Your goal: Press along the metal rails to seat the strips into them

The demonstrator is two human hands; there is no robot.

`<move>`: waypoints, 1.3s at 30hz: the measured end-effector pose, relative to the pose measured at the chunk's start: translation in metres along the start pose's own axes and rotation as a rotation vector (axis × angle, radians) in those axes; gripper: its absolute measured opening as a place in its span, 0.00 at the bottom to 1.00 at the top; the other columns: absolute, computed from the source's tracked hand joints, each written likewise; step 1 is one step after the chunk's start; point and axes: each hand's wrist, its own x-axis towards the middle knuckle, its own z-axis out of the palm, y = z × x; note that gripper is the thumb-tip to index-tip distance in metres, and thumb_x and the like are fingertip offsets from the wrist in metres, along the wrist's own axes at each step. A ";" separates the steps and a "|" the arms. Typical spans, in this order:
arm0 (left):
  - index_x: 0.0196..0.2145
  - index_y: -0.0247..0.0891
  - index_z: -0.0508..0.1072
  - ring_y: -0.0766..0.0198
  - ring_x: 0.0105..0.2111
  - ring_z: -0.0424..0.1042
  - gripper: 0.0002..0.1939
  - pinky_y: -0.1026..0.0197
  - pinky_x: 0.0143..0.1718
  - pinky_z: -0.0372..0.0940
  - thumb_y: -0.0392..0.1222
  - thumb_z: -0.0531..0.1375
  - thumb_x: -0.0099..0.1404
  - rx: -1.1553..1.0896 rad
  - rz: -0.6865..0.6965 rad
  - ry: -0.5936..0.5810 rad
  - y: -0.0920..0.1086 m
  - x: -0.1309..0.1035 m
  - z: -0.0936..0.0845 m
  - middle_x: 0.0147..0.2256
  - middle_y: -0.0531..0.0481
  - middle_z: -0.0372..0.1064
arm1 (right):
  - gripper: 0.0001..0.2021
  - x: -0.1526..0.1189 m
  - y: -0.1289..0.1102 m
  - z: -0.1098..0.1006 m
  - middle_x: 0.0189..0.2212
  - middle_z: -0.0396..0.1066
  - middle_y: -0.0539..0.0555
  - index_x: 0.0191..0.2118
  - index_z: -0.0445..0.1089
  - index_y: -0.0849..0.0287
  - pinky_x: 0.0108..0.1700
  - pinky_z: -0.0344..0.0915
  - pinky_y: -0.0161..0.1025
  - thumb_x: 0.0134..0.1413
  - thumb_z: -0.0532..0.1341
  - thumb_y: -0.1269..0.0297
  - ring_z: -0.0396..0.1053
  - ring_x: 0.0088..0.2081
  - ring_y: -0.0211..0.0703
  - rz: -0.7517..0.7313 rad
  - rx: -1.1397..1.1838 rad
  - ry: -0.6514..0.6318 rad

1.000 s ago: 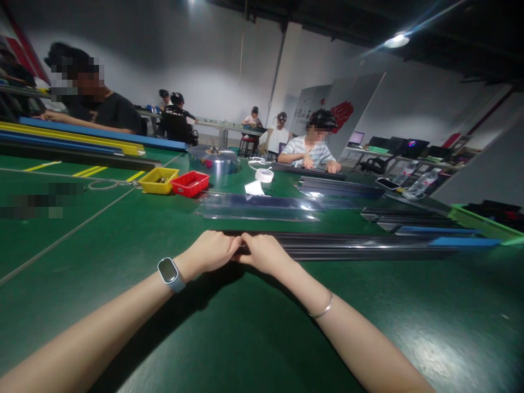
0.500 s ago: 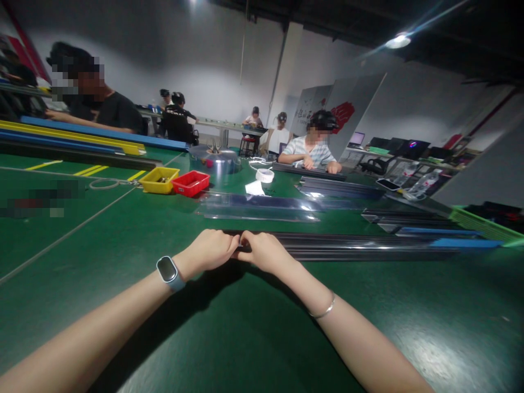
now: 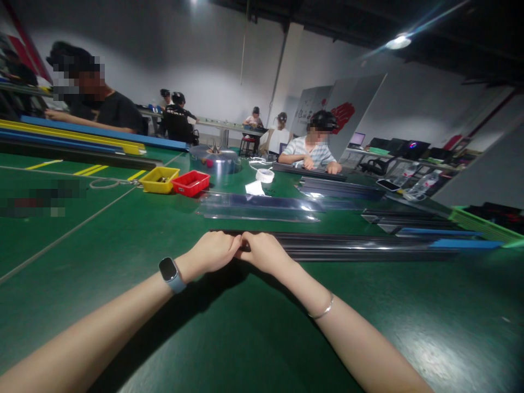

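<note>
A long black grooved strip [image 3: 347,245] lies crosswise on the green table, its left end beneath my hands. My left hand [image 3: 213,251], with a watch on the wrist, is closed over that end, fingers curled down and partly hidden. Right beside it, my right hand [image 3: 264,252] pinches at the strip, thumb and forefinger meeting the left hand's fingertips. Any small piece between the fingertips is too hidden to make out. Clear plastic strips [image 3: 262,206] lie just beyond the black one.
Yellow [image 3: 160,180] and red [image 3: 191,184] small bins stand at the back left. A tape roll [image 3: 265,175] and a round clear coil [image 3: 215,161] sit farther off. More black strips [image 3: 417,221] and a green basket [image 3: 487,226] are at right. Co-workers sit across the table.
Both hands stay at the strip's left end. The left hand has shifted very slightly to the right, its fingertips closer against the right hand's.
</note>
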 end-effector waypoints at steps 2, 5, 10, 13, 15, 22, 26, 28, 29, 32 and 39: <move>0.36 0.35 0.66 0.58 0.28 0.69 0.16 0.58 0.27 0.62 0.40 0.41 0.64 0.012 0.006 0.005 -0.001 0.000 0.000 0.30 0.44 0.70 | 0.20 0.001 0.000 0.002 0.32 0.72 0.56 0.37 0.65 0.58 0.35 0.60 0.37 0.51 0.51 0.46 0.70 0.35 0.46 0.002 0.002 -0.017; 0.35 0.35 0.67 0.58 0.28 0.69 0.16 0.58 0.27 0.62 0.40 0.41 0.64 0.034 0.017 0.008 -0.001 0.000 0.001 0.30 0.44 0.70 | 0.22 0.002 -0.001 0.007 0.33 0.72 0.58 0.40 0.65 0.60 0.36 0.60 0.39 0.52 0.49 0.45 0.70 0.36 0.48 -0.017 -0.013 -0.039; 0.33 0.34 0.67 0.60 0.26 0.69 0.18 0.59 0.27 0.61 0.40 0.39 0.65 0.069 -0.080 0.032 -0.001 -0.001 -0.001 0.28 0.44 0.69 | 0.21 0.002 -0.001 0.012 0.34 0.72 0.60 0.39 0.65 0.62 0.39 0.60 0.39 0.54 0.49 0.47 0.69 0.38 0.48 -0.066 -0.039 -0.025; 0.31 0.34 0.68 0.60 0.26 0.69 0.16 0.59 0.27 0.62 0.40 0.42 0.64 0.078 -0.072 0.047 0.000 -0.001 -0.001 0.28 0.44 0.69 | 0.20 0.001 -0.001 0.010 0.34 0.72 0.59 0.40 0.64 0.61 0.38 0.60 0.39 0.54 0.49 0.48 0.69 0.38 0.48 -0.071 -0.033 -0.012; 0.29 0.34 0.68 0.60 0.26 0.69 0.15 0.60 0.27 0.62 0.40 0.44 0.63 0.074 -0.051 0.046 0.002 -0.001 0.001 0.27 0.44 0.69 | 0.20 0.000 -0.001 0.007 0.33 0.72 0.57 0.40 0.64 0.60 0.36 0.61 0.39 0.53 0.50 0.48 0.69 0.36 0.47 -0.051 -0.038 -0.004; 0.31 0.33 0.70 0.60 0.28 0.70 0.14 0.59 0.32 0.63 0.40 0.47 0.63 0.063 -0.083 0.089 0.003 0.000 0.015 0.27 0.42 0.70 | 0.23 -0.004 0.006 -0.003 0.33 0.71 0.58 0.36 0.68 0.61 0.35 0.61 0.39 0.43 0.58 0.45 0.69 0.35 0.49 0.041 -0.123 -0.079; 0.28 0.32 0.71 0.61 0.26 0.70 0.20 0.60 0.31 0.62 0.41 0.44 0.64 0.050 -0.133 0.098 0.002 0.002 0.018 0.25 0.42 0.70 | 0.20 -0.005 0.008 0.000 0.33 0.72 0.58 0.36 0.71 0.60 0.35 0.61 0.38 0.48 0.55 0.47 0.70 0.36 0.48 0.020 -0.128 -0.122; 0.25 0.32 0.71 0.60 0.25 0.70 0.24 0.59 0.30 0.62 0.43 0.41 0.65 0.033 -0.155 0.096 0.002 0.002 0.017 0.23 0.43 0.70 | 0.20 -0.005 0.008 0.001 0.33 0.72 0.58 0.37 0.71 0.60 0.36 0.61 0.38 0.49 0.55 0.48 0.70 0.36 0.49 0.005 -0.131 -0.113; 0.24 0.33 0.71 0.60 0.25 0.70 0.25 0.59 0.30 0.62 0.43 0.40 0.65 0.022 -0.162 0.097 0.002 0.003 0.017 0.23 0.43 0.70 | 0.20 -0.005 0.008 0.001 0.33 0.72 0.58 0.37 0.71 0.60 0.36 0.61 0.39 0.49 0.55 0.48 0.70 0.36 0.49 -0.002 -0.133 -0.109; 0.24 0.32 0.72 0.60 0.25 0.70 0.26 0.59 0.29 0.62 0.44 0.40 0.65 0.008 -0.156 0.094 0.001 0.003 0.016 0.23 0.42 0.70 | 0.21 -0.004 0.008 0.000 0.34 0.72 0.58 0.38 0.71 0.59 0.38 0.61 0.38 0.49 0.54 0.47 0.69 0.38 0.48 -0.017 -0.125 -0.116; 0.27 0.31 0.72 0.60 0.25 0.70 0.26 0.60 0.29 0.62 0.45 0.39 0.66 0.047 -0.140 0.015 -0.010 0.000 0.014 0.23 0.41 0.70 | 0.26 -0.004 0.009 -0.003 0.33 0.72 0.59 0.35 0.71 0.60 0.37 0.61 0.38 0.47 0.52 0.41 0.69 0.37 0.48 0.001 -0.146 -0.086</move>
